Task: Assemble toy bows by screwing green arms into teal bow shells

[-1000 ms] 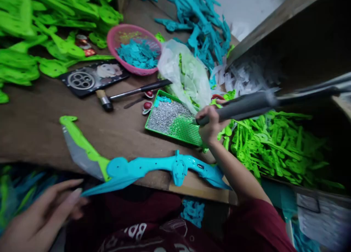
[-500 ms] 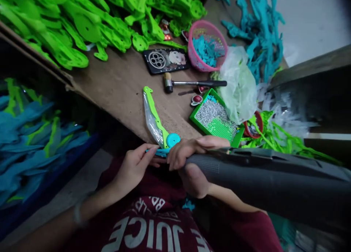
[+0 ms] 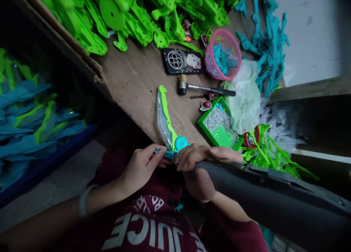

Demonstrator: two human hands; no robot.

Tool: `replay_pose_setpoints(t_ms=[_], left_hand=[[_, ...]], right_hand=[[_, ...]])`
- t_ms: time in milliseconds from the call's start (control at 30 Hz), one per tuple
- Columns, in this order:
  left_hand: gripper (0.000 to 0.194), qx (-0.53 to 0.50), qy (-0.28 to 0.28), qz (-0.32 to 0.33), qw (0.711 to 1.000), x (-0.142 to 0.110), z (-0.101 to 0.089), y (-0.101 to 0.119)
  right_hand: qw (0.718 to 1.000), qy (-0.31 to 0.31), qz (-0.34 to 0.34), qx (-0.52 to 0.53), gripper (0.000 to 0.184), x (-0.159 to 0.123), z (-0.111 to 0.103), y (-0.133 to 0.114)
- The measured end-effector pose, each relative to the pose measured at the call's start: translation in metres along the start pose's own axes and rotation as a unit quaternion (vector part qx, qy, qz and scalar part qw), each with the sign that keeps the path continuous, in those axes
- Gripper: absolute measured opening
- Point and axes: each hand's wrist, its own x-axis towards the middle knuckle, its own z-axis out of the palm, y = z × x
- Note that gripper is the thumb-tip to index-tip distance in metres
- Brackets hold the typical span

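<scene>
While left hand point(image 3: 139, 168) pinches blue part point(image 3: 181, 143) and right hand point(image 3: 201, 173) grips tool point(image 3: 263, 195), green tray point(image 3: 221, 136) lies beyond.

From afar, through the head camera, I took this for an assembly workshop. A worn brown worktop point(image 3: 131, 87) carried heaped green plastic parts point(image 3: 112, 12), a pile of blue ones point(image 3: 270, 65), a hammer point(image 3: 197, 88) and a green tray point(image 3: 208, 132) of small metal pieces point(image 3: 216, 117); a bulky dark tool point(image 3: 252, 190) sat in the worker's right hand point(image 3: 201, 180), and more parts point(image 3: 30, 115) lay in a blue-edged bin point(image 3: 59, 160).
</scene>
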Motion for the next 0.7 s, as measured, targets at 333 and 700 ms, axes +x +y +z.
replay_pose_setpoints(t_ms=[333,700], left_hand=[[0.029,0.070,0.003,0.063,0.996,-0.002,0.003,-0.005],[0.037,0.372,0.039,0.155,0.914,-0.002,-0.005,0.004]], right_hand=[[0.974,-0.080,-0.197,0.074,0.047,-0.002,-0.009,0.015],[0.993,0.050,-0.103,0.041,0.044,-0.014,-0.038,-0.032]])
